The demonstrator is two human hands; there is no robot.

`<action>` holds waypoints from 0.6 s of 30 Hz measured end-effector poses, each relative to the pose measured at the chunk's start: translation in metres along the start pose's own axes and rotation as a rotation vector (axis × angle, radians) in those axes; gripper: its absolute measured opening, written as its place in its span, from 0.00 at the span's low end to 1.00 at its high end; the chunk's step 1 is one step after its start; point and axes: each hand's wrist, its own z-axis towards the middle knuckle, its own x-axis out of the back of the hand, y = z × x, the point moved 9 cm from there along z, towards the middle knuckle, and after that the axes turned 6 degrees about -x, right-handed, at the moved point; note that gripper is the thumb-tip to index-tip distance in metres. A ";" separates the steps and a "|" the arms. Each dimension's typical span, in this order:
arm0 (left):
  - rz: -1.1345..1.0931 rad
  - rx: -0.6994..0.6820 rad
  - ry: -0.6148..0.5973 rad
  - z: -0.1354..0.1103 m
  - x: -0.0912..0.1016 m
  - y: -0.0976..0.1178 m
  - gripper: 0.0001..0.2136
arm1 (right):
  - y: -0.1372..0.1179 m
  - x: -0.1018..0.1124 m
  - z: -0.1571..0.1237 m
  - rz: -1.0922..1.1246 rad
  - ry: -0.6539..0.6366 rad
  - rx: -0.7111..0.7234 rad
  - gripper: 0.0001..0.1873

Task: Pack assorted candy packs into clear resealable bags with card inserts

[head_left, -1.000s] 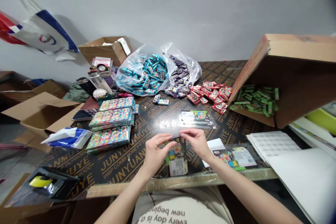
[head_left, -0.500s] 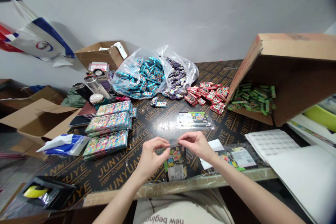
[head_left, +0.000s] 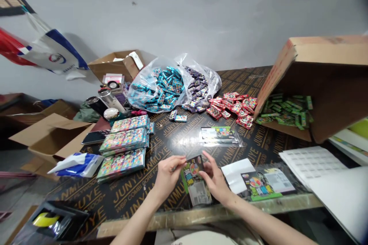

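A small printed card packet [head_left: 196,180] in clear wrap lies near the table's front edge, between my two hands. My left hand [head_left: 167,176] pinches its top left corner with curled fingers. My right hand [head_left: 215,181] grips its right side, thumb on the upper edge. A similar flat packet [head_left: 220,134] lies further back on the dark printed tabletop [head_left: 135,187]. To the right of my hands lie a white slip [head_left: 236,170] and another colourful packet [head_left: 266,184].
Three stacks of colourful flat packs [head_left: 124,146] sit at the left. Behind are a clear bag of blue packs [head_left: 161,86], purple packs [head_left: 198,86], loose red packs [head_left: 232,107] and a tipped cardboard box [head_left: 322,80] with green packs. White sheets [head_left: 312,160] lie at right.
Both hands have dropped from pinching the packet's top edge to holding its sides, and the packet now lies slightly tilted. The camera view has shifted a little.
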 end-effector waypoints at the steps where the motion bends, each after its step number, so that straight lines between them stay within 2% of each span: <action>1: 0.000 0.031 0.070 0.001 0.011 -0.008 0.04 | -0.002 -0.007 0.011 0.025 -0.008 0.007 0.31; 4: 0.031 0.181 0.340 -0.011 0.054 -0.040 0.07 | -0.012 -0.028 0.066 0.020 -0.093 0.071 0.27; 6: 0.118 0.310 0.454 -0.034 0.080 -0.066 0.10 | -0.015 -0.035 0.112 -0.135 -0.094 0.150 0.24; 8: 0.285 0.422 0.418 -0.060 0.093 -0.089 0.11 | -0.009 -0.036 0.160 -0.440 -0.038 0.201 0.28; 10: 0.506 0.443 0.278 -0.078 0.093 -0.102 0.11 | 0.006 -0.036 0.206 -0.714 -0.012 0.180 0.36; 11: 0.587 0.417 0.222 -0.083 0.089 -0.105 0.11 | 0.013 -0.036 0.226 -0.792 -0.015 0.161 0.39; 13: 0.651 0.307 0.078 -0.080 0.067 -0.102 0.12 | 0.023 -0.038 0.257 -0.841 -0.040 0.143 0.39; 15: 0.594 0.161 -0.164 -0.068 0.026 -0.096 0.20 | 0.027 -0.044 0.277 -0.847 -0.088 0.149 0.35; 18: 0.488 0.005 -0.563 -0.057 -0.040 -0.090 0.44 | 0.033 -0.054 0.278 -0.865 -0.234 0.181 0.26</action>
